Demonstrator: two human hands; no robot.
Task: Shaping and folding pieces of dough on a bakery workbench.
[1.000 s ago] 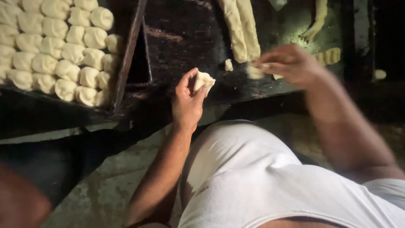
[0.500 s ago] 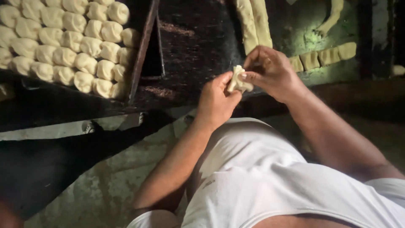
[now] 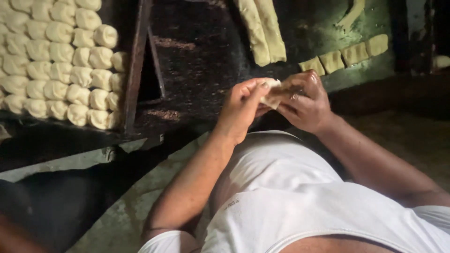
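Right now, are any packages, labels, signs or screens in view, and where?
No packages, signs or screens.
Small dark print mark on the white shirt, lower centre; too small to make out.
Otherwise only dough: a piece of dough between the left hand and right hand.

Rows of shaped dough balls (image 3: 61,61) on a dark tray (image 3: 133,70), two dough ropes (image 3: 262,30), cut dough squares (image 3: 344,55)
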